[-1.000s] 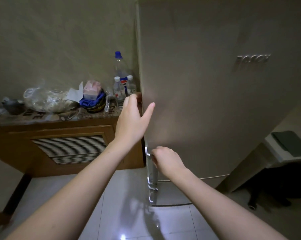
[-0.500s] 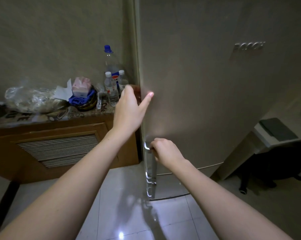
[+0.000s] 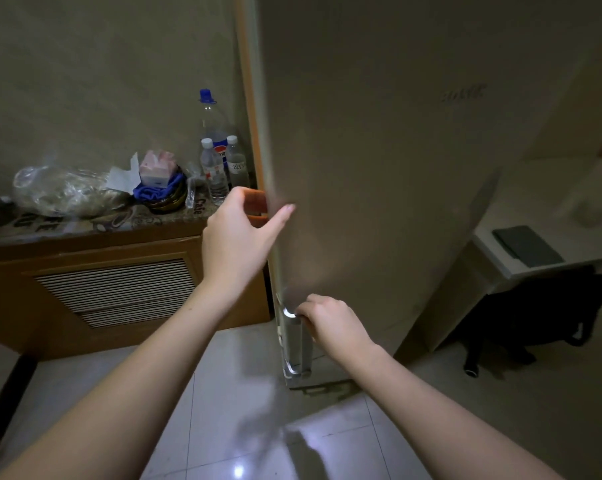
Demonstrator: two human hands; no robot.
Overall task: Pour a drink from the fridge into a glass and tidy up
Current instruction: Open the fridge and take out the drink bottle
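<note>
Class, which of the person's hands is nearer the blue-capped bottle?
Left. The left hand is at the fridge door's edge, just below-right of the bottle; the right hand grips the handle lower down.

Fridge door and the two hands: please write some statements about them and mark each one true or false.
1. The right hand grips the metal handle of the fridge door. True.
2. The left hand holds a bottle. False: it is at the door's edge, holding no bottle.
3. A blue-capped bottle stands on the wooden cabinet. True.
4. A glass is in the right hand. False: only the handle.
</note>
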